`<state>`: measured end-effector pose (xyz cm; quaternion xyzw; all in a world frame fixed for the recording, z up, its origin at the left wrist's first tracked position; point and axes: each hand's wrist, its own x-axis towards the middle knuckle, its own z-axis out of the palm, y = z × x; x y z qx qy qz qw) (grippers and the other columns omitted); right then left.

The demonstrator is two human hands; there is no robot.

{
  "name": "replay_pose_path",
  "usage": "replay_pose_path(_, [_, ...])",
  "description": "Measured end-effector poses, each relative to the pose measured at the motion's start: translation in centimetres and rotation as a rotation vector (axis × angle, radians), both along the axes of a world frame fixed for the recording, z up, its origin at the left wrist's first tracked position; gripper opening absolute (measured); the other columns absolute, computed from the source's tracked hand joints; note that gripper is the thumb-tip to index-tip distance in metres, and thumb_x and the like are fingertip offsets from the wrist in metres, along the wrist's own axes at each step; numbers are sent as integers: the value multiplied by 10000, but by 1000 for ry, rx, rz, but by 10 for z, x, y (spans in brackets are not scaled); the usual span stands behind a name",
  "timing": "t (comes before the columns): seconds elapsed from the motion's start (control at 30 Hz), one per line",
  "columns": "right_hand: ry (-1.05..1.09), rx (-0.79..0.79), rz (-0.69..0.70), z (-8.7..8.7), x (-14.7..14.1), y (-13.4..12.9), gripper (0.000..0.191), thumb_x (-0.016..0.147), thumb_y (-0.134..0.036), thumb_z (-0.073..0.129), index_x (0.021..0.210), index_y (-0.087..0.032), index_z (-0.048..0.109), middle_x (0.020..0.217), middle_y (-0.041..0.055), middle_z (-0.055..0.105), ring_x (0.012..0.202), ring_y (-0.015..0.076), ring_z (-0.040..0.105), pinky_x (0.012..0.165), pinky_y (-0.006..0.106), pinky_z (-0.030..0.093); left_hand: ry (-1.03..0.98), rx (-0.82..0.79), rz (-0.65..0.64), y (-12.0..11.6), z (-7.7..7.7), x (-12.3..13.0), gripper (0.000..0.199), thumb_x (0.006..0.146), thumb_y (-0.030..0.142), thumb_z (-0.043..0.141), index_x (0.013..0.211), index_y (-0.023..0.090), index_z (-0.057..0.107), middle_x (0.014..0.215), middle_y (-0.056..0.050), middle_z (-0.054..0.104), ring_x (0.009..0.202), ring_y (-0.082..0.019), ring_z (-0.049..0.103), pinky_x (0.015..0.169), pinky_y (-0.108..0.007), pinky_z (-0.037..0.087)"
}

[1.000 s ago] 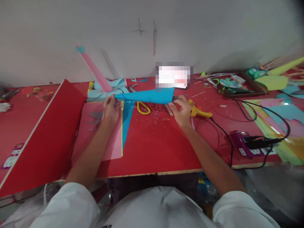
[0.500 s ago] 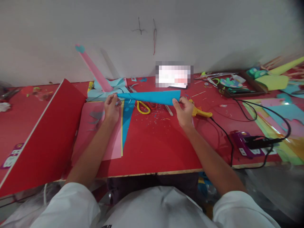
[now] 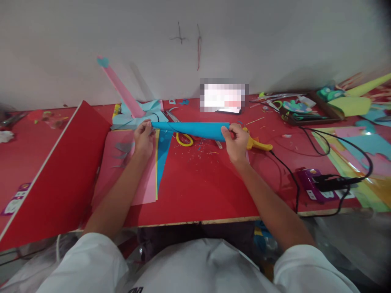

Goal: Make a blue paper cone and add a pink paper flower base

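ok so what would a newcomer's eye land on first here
Probably the bright blue paper, held between the left hand and right hand in the middle. Next, the long pink paper piece tilted left at the back, and the glowing, pixelated screen by the wall. The big red panel slants across the left side.

Two hands point(image 3: 143, 140) are counted, with two paper cones: one blue point(image 3: 195, 129), one pink point(image 3: 124, 90). One yellow glue gun point(image 3: 259, 144), one brown tray point(image 3: 317, 120), one lit screen point(image 3: 224, 97) and one red divider point(image 3: 61, 175) are seen. Two purple power strips point(image 3: 309, 185) and at least one pair of scissors point(image 3: 190, 143) are shown; the paper scraps cannot be counted.
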<state>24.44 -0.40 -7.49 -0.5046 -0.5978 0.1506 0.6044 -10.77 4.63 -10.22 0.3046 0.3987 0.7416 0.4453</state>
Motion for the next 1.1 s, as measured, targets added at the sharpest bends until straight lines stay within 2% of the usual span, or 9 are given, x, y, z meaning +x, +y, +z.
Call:
replay_pose_path(0.1, [6, 22, 67, 2, 0, -2, 595, 1012, -807, 571, 754, -270, 583, 775, 48, 634, 840, 269, 613, 850, 450, 517, -48, -26, 23, 1, 2, -1, 216, 909, 210, 913, 773, 190, 747, 1025, -7, 768, 738, -69, 646, 670, -193, 544])
replay_pose_path(0.23, [-76, 28, 132, 3, -4, -5, 541, 1031, -778, 563, 841, -283, 671, 930, 109, 737, 995, 321, 666, 936, 503, 547, -112, -49, 37, 2, 4, -1, 162, 947, 180, 861, 827, 182, 753, 798, 17, 696, 677, -66, 617, 639, -164, 535])
replay_pose_path(0.37, [-99, 37, 131, 1, -7, -6, 525, 1036, -732, 599, 784, -272, 634, 886, 76, 718, 942, 294, 653, 898, 470, 537, -93, -18, 20, 0, 6, -1, 206, 930, 215, 877, 795, 190, 723, 876, 3, 727, 683, -73, 611, 618, -173, 519])
replay_pose_path(0.47, [-77, 16, 72, 0, -6, -6, 572, 1027, -755, 591, 734, -265, 563, 787, 35, 643, 842, 253, 607, 838, 426, 508, -57, -5, 4, -1, 6, 1, 213, 885, 278, 934, 811, 224, 741, 808, 13, 683, 700, -95, 625, 627, -195, 508])
replay_pose_path(0.57, [-39, -3, 26, 1, -5, -4, 622, 1004, -806, 579, 707, -264, 511, 723, 11, 568, 776, 232, 556, 795, 407, 478, -31, -8, -7, -2, 6, 2, 195, 854, 263, 961, 820, 232, 771, 759, 15, 646, 717, -106, 630, 636, -203, 499])
replay_pose_path(0.8, [-15, -22, 10, -3, -3, 3, 662, 985, -855, 557, 704, -263, 463, 715, 3, 510, 733, 210, 507, 733, 380, 452, 1, 10, 1, -3, 6, 5, 202, 891, 160, 908, 764, 196, 754, 1127, -9, 754, 724, -55, 610, 626, -180, 500])
replay_pose_path(0.87, [-5, -20, 6, -4, -1, 3, 660, 990, -845, 561, 699, -262, 458, 711, 2, 502, 731, 209, 509, 724, 377, 451, -1, 16, 0, -4, 6, 4, 210, 879, 141, 915, 756, 195, 754, 1168, -6, 757, 736, -55, 627, 623, -181, 512])
replay_pose_path(0.97, [16, -1, 35, -2, 1, 2, 643, 1009, -820, 559, 703, -259, 490, 720, 13, 532, 771, 224, 550, 763, 388, 478, -30, 5, 2, -3, 6, 3, 218, 880, 165, 924, 761, 195, 744, 1085, -6, 769, 729, -62, 627, 619, -171, 526])
replay_pose_path(1.1, [-27, 13, 94, 2, 0, -1, 598, 1012, -814, 559, 773, -269, 613, 813, 55, 657, 890, 276, 622, 882, 454, 522, -102, -27, 18, -3, 8, 2, 255, 935, 167, 864, 749, 193, 692, 928, -3, 768, 706, -77, 619, 612, -149, 531])
